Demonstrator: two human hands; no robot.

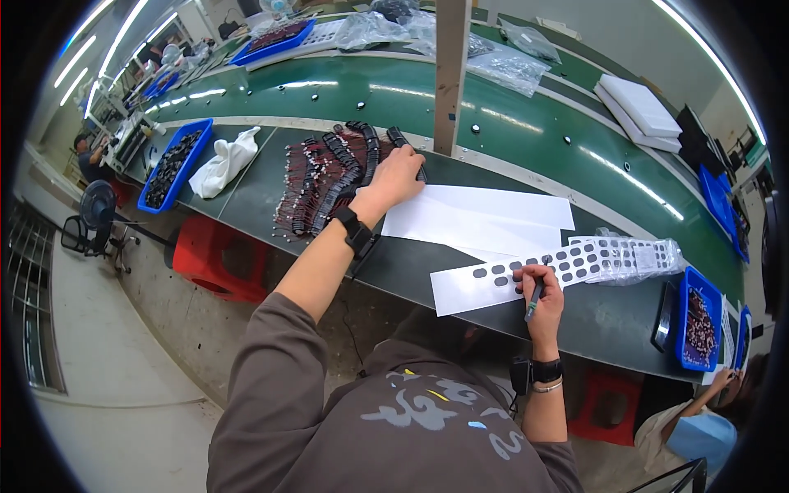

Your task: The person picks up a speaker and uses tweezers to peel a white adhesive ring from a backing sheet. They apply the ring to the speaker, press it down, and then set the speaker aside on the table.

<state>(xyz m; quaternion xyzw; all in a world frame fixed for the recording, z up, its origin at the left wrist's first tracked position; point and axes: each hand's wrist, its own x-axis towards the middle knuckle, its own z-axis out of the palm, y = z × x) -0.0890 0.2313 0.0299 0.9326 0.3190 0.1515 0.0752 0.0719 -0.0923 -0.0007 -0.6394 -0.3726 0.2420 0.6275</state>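
Note:
My left hand (pixel 398 177) is closed over a short dark row of black parts (pixel 397 135), at the right end of a larger group. Beside it lie several rows of small black parts with thin red wires (pixel 329 177). My right hand (pixel 542 297) grips a slim grey-green pen-like tool (pixel 532 307); its exact kind is unclear. The fingers rest over a white sheet with rows of black rounded stickers (pixel 460 289). Blank white sheets (pixel 477 215) lie between my hands, partly overlapping.
A clear plastic-wrapped bundle (pixel 645 256) lies to the right, near a blue tray of wired parts (pixel 687 329). At left are a white cloth (pixel 223 163) and a blue tray of black parts (pixel 203 131). A post (pixel 451 74) stands before the green conveyor (pixel 386 103). Co-workers sit at both sides.

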